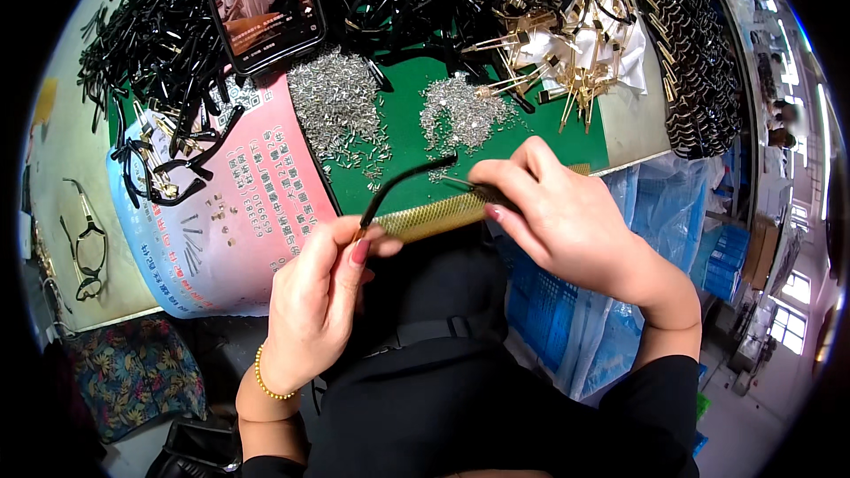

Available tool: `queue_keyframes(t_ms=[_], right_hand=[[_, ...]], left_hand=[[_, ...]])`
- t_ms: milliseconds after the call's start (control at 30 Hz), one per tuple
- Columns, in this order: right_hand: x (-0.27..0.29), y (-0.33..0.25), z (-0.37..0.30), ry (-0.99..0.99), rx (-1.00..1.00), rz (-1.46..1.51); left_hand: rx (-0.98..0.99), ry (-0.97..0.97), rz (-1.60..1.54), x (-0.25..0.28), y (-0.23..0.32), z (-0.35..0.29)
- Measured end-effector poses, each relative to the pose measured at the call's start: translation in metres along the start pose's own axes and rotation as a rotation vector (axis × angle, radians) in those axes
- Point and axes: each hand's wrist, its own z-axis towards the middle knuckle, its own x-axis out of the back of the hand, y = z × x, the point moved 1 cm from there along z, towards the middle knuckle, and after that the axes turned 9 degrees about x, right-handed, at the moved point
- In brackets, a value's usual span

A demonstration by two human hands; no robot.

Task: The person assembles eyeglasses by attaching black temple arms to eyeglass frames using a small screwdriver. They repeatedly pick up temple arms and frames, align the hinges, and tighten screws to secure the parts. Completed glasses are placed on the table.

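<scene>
My left hand (310,296) is closed, pinching a black glasses temple (403,177) by its lower end. The temple curves up and to the right over the green mat (403,93). My right hand (567,221) is closed around a slim tool with a dark handle (490,196). Its thin metal tip points left toward the temple, and the fingers hide most of it, so its kind is unclear. Below both hands runs a yellow-green mesh strip (434,216) along the table's front edge. Beyond them lie two heaps of tiny silver metal pieces, one larger (336,102) and one smaller (462,113).
Black temples (159,31) are heaped at the back, beside a phone (266,31). Gold metal parts (575,66) lie back right, near rows of stacked frames (699,80). A pink-and-blue printed sheet (235,248) covers the left front. Blue crates (567,310) under plastic stand right of my lap.
</scene>
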Motion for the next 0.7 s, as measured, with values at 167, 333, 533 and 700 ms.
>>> queue_keyframes(t_ms=[167, 333, 533, 700], right_hand=[[-0.007, 0.002, 0.003, 0.041, 0.032, -0.113], [-0.006, 0.003, 0.007, 0.073, 0.069, -0.102], [-0.008, 0.004, 0.010, 0.107, 0.108, -0.121], [-0.008, 0.004, 0.010, 0.097, 0.107, -0.129]], left_hand=[[-0.031, -0.028, -0.284, -0.023, -0.005, 0.019], [0.006, -0.074, -0.244, -0.032, 0.008, 0.031], [-0.001, 0.037, -0.218, -0.026, -0.006, 0.016], [0.028, 0.149, -0.123, -0.011, -0.004, 0.008]])
